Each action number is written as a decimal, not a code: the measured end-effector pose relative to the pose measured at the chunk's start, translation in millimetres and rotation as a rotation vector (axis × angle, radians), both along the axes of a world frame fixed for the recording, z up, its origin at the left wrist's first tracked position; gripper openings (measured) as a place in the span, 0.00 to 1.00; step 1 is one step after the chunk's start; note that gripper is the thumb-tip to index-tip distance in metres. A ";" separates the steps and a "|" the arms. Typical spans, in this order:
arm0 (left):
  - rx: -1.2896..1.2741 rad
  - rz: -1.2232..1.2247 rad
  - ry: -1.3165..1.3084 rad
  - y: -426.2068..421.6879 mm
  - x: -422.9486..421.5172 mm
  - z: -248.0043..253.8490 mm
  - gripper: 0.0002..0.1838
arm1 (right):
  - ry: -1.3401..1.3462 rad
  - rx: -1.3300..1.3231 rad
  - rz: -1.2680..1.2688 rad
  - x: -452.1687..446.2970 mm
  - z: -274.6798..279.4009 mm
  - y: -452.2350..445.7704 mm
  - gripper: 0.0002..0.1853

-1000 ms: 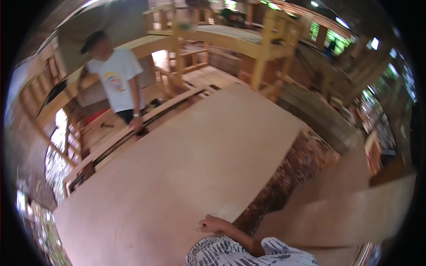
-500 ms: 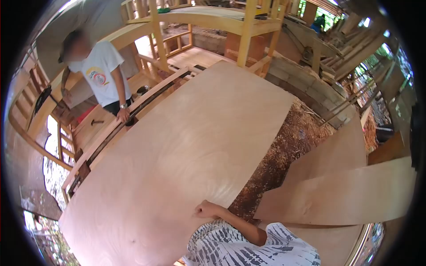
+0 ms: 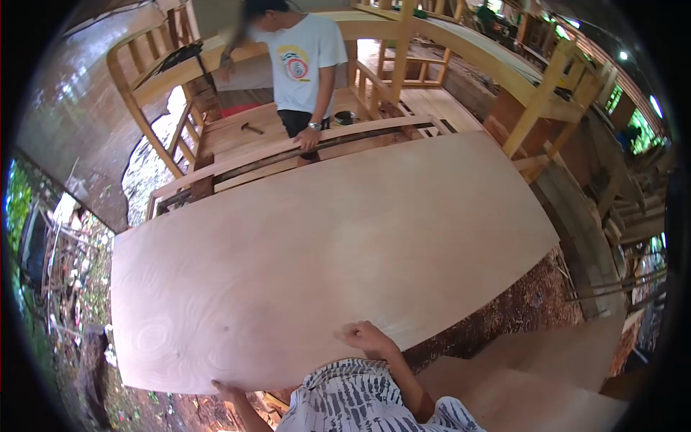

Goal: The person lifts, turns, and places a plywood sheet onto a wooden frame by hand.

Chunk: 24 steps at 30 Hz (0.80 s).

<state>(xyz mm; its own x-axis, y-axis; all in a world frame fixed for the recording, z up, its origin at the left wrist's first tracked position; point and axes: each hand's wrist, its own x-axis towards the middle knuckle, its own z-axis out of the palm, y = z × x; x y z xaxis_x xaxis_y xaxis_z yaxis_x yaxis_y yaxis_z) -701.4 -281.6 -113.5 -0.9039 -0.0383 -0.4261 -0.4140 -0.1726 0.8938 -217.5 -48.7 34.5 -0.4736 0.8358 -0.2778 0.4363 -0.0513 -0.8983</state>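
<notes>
A large plywood sheet lies broad and flat before me, its near edge close to my waist. My left hand is closed on that near edge at the lower left, and its fingers are partly hidden by the sheet. Over the sheet's near right part is my right hand. Its fingers are loosely bent and apart, a little blurred, with nothing held in them; whether they touch the surface I cannot tell.
Across the sheet stands a person in a white T-shirt, one hand on a wooden rail. A hammer lies on boards behind. Wooden bed frames stand at the back. Cut plywood pieces lie at the lower right, beside sawdust.
My view has swung left. My left hand has come into sight at the near edge. My right hand's fingers have loosened from a curl. The other person's hand stays on the rail.
</notes>
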 end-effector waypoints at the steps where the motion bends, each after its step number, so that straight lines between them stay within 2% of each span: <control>1: -0.063 0.015 -0.005 -0.9 -6.4 -6.5 0.41 | -0.002 -0.002 0.024 0.3 0.7 0.7 0.25; 3: -0.094 0.068 0.043 3.1 -1.2 -4.9 0.40 | -0.086 -0.003 -0.012 5.5 1.9 -0.4 0.24; 5: -0.119 0.122 0.089 -1.3 -0.7 -10.7 0.39 | -0.169 0.059 0.015 11.2 -38.3 -4.0 0.24; 6: -0.073 0.058 0.090 -6.9 -14.5 -29.6 0.40 | -0.244 0.121 0.013 12.8 -53.6 -2.7 0.24; 7: -0.028 -0.006 0.094 -11.9 -17.9 -38.9 0.42 | -0.246 0.125 0.042 9.1 -30.5 1.6 0.24; 9: -0.085 0.012 0.119 -15.4 -19.8 -48.5 0.41 | 0.086 -0.103 -0.039 3.0 12.9 1.9 0.25; 13: -0.110 0.065 0.209 -6.1 -12.3 -35.6 0.39 | -0.118 -0.121 -0.014 2.3 -9.3 1.3 0.25; 16: -0.052 0.046 0.210 -3.1 -4.4 -24.5 0.38 | -0.078 -0.129 0.069 0.2 -4.0 6.3 0.25; 18: -0.059 0.059 0.237 -1.3 -2.9 -18.4 0.38 | 0.176 -0.362 -0.027 -3.1 -1.4 1.0 0.20; 19: -0.061 0.063 0.265 0.1 -1.6 -17.2 0.38 | 0.175 -0.364 -0.026 -3.2 -5.8 2.2 0.20; 20: -0.063 0.061 0.263 -1.5 0.6 -15.1 0.38 | 0.041 -0.300 0.034 -2.7 -11.3 5.8 0.18; 21: -0.174 0.059 0.208 -3.1 2.9 -9.9 0.39 | -0.093 -0.233 0.091 -1.0 -14.8 8.1 0.17; 22: -0.279 0.050 0.154 1.8 3.0 -9.3 0.40 | -0.094 -0.228 0.080 0.2 -12.9 5.6 0.17; 24: -0.062 -0.030 0.086 -13.0 -16.1 -44.6 0.42 | 0.223 -0.584 -0.214 4.0 -2.6 3.3 0.16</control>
<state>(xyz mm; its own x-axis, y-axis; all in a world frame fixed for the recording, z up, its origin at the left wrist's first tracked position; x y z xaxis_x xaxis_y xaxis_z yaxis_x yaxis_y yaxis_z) -717.6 -294.6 -158.1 -0.9380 -0.0345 -0.3448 -0.3398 -0.1042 0.9347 -213.5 -45.3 31.9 -0.4127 0.6593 -0.6286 0.1695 -0.6224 -0.7641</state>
